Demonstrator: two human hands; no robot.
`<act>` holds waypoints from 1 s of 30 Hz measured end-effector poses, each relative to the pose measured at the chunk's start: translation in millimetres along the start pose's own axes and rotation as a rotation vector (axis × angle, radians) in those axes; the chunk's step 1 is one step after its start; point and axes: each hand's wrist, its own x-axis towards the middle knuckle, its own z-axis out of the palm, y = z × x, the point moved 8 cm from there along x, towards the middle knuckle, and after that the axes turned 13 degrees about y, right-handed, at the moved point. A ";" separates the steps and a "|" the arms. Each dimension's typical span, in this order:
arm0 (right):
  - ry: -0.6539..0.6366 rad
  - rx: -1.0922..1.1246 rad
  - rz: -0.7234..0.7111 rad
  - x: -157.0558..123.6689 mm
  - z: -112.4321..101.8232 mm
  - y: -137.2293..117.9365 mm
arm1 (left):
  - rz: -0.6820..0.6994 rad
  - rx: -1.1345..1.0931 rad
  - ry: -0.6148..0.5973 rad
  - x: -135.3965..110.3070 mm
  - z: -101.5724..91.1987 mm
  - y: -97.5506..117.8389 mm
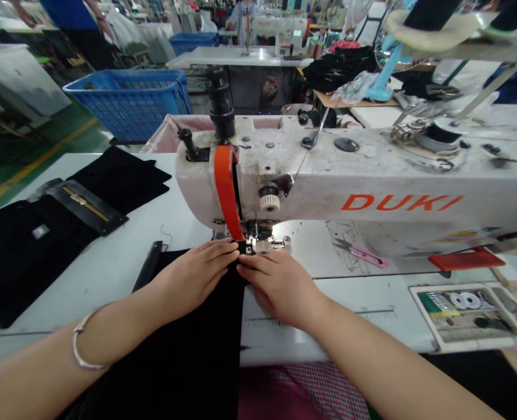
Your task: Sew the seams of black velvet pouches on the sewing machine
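Note:
My left hand [197, 274] lies on a black fabric piece [197, 344], its fingertips pinching the cloth's far edge just in front of the presser foot [258, 244]. My right hand [280, 286] rests beside it, fingers pressed on the same edge of the cloth. The fabric runs from the needle area toward me over the table edge. Above both hands stands the white sewing machine [372, 181] with an orange guard [227, 189]. A silver bangle [81, 350] circles my left wrist.
Black fabric pieces [17, 251] and a dark template [83, 204] lie on the table at left. Pink thread snips [363, 254] sit under the machine arm; a tray of bobbins [468, 312] is at right. A blue crate [131, 99] stands behind.

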 end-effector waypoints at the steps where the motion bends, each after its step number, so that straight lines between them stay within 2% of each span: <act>1: -0.007 -0.008 0.003 0.2 0.0 -0.4 | -0.014 0.017 0.025 -4.0 3.0 0.3; 6: 0.029 0.013 0.017 1.8 -6.2 1.1 | -0.029 0.031 0.051 -6.3 4.0 4.2; 9: 0.064 0.061 0.045 2.6 -13.2 5.4 | -0.004 0.059 -0.036 -1.3 5.6 6.9; 12: 0.069 0.074 0.078 2.6 -17.1 9.7 | 0.084 0.099 -0.119 1.2 7.5 13.8; 14: 0.071 0.072 0.100 2.6 -17.7 12.2 | 0.118 0.099 -0.137 1.3 6.7 15.7; 19: 0.067 0.073 0.145 4.3 -15.8 16.1 | 0.039 -0.070 -0.046 -0.8 -3.8 3.9; 23: 0.027 0.108 0.047 5.7 -11.6 3.0 | 0.016 -0.173 0.005 -0.7 -9.0 -10.2; 27: -0.001 0.013 0.062 5.4 -8.0 -1.2 | -0.003 -0.242 -0.081 9.6 -8.7 -20.7; 30: -0.011 -0.029 0.081 5.0 -8.0 -1.8 | 0.074 -0.213 -0.168 21.4 -11.5 -10.3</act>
